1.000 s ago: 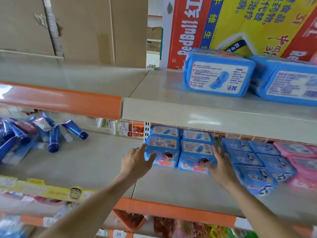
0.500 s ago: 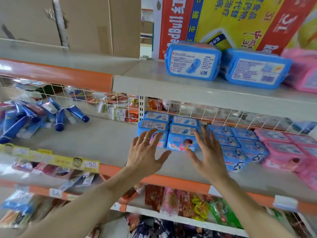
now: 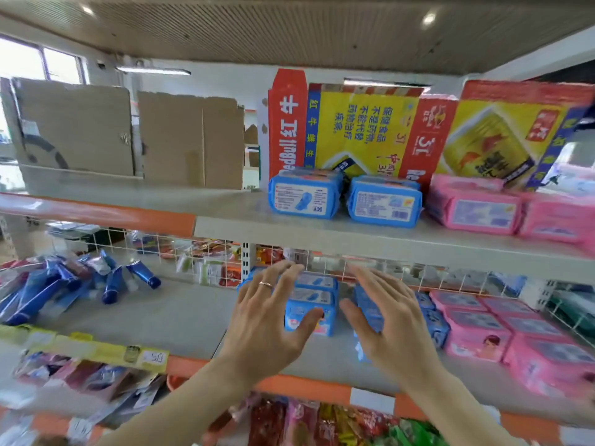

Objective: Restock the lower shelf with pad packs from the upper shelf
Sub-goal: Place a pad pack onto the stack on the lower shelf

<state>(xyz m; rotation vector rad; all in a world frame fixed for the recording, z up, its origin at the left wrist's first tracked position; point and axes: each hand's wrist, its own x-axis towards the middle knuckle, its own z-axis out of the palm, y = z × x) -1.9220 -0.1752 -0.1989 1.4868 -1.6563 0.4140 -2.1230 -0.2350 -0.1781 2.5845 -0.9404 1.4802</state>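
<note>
Pulls left hand (image 3: 267, 320), right hand (image 3: 389, 323) back off lower shelf (image 3: 180, 317) blue pad packs (image 3: 310, 300), both empty, fingers spread; upper shelf (image 3: 354, 236) next, probably.

My left hand (image 3: 267, 320) covers the left side of the blue stack (image 3: 314, 300), and my right hand (image 3: 389, 323) hides most of the blue packs (image 3: 433, 323) behind it. I cannot tell whether either hand touches them. The pink packs (image 3: 553, 358) run off the right edge. The tubes (image 3: 48, 291) are smeared and cut off at the left edge. Print on the upper packs (image 3: 304, 196) is too small to read.
</note>
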